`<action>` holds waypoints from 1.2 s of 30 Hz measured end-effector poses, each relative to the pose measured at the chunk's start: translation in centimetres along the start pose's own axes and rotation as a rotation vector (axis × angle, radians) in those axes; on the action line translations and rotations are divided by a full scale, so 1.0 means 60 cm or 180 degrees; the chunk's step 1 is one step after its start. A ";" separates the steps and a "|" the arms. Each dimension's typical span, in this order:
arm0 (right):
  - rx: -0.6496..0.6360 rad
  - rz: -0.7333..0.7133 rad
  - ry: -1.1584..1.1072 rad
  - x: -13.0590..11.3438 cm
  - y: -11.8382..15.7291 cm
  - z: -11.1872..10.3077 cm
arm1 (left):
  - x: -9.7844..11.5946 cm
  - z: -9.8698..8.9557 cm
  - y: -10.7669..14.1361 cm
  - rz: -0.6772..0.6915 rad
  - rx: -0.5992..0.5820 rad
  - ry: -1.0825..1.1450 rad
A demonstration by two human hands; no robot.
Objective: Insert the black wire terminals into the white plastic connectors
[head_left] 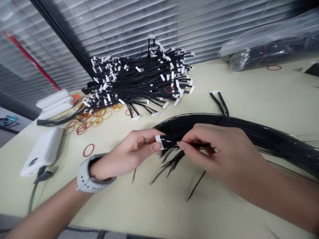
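Observation:
A white connector with black wires running out of it is pinched between the thumb and fingers of my left hand. Just to the right, my right hand pinches a black wire near that connector. Under both hands lies a thick bundle of loose black wires, their small metal ends pointing left and down. Another white connector with black leads stands out behind my right hand. The fingertips partly hide where the wire meets the connector.
A large heap of black cables with white connectors lies at the back by the blinds. Yellow and red rubber bands are scattered left of it. A white power bank with a cord lies at left. A plastic-wrapped bundle rests back right.

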State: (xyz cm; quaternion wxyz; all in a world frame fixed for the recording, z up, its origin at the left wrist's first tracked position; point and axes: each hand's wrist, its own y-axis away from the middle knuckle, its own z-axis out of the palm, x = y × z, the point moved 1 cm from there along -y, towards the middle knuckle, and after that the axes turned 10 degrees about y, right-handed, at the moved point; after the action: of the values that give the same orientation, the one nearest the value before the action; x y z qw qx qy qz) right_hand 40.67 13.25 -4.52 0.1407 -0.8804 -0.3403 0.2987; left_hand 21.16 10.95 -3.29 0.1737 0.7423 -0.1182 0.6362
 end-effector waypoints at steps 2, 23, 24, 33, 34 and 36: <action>0.0035 -0.0086 0.0065 0.000 0.001 0.000 | -0.001 -0.001 0.000 -0.0015 0.0000 0.0014; -0.0096 -0.0308 -0.0020 0.000 -0.001 0.006 | 0.001 0.005 0.002 -0.0162 -0.0141 -0.0207; -0.0113 -0.0298 -0.0012 -0.001 -0.001 0.006 | 0.001 0.006 0.001 -0.0173 -0.0150 -0.0234; -0.0396 -0.0048 -0.0050 -0.004 -0.004 0.006 | -0.003 0.008 -0.001 -0.0188 -0.0202 -0.0315; -0.0437 -0.0040 -0.0072 -0.004 -0.005 0.006 | -0.004 0.008 0.000 -0.0212 -0.0204 -0.0323; -0.0514 -0.0032 -0.0125 -0.003 -0.005 0.004 | -0.004 0.009 0.000 -0.0238 -0.0210 -0.0340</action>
State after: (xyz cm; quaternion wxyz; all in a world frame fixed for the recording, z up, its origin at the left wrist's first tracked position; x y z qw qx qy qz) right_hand 40.28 13.35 -4.50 0.0640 -0.8812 -0.3703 0.2868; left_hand 21.58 10.70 -3.60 0.2151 0.7730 -0.1204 0.5845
